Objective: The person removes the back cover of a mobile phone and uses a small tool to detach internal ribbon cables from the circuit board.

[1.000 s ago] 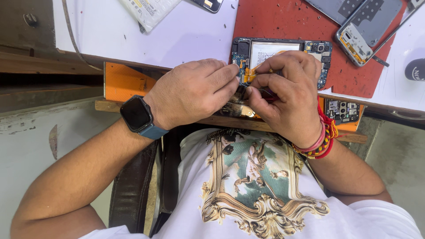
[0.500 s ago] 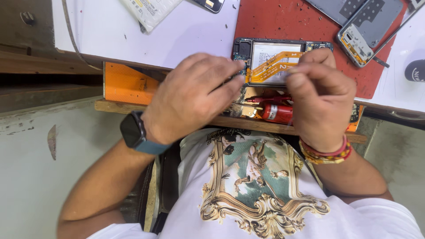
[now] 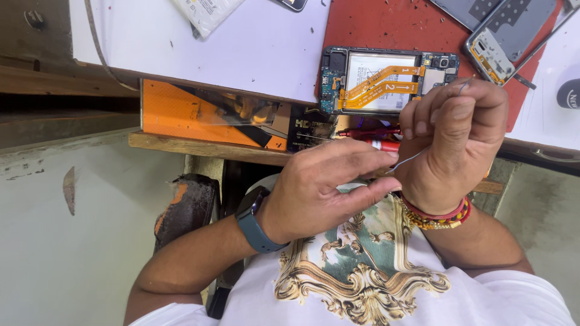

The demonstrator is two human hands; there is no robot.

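The right hand (image 3: pixel 450 142) is curled into a fist, thumb and fingers pinched on a thin wire (image 3: pixel 417 158) that runs toward 8 o'clock to the left hand (image 3: pixel 326 190), whose thumb and forefinger close on its lower end. The open phone (image 3: pixel 386 81) lies on the red mat (image 3: pixel 386 24) at 12 o'clock from both hands. Against 0.5 s ago, both hands have drawn back off the phone toward the chest, baring its 2 orange ribbons.

White plastic pouch (image 3: pixel 205 12), table's far edge

Both hands (image 3: pixel 386 175) pinch tweezers (image 3: pixel 423 151) below opened phone (image 3: pixel 386 81).
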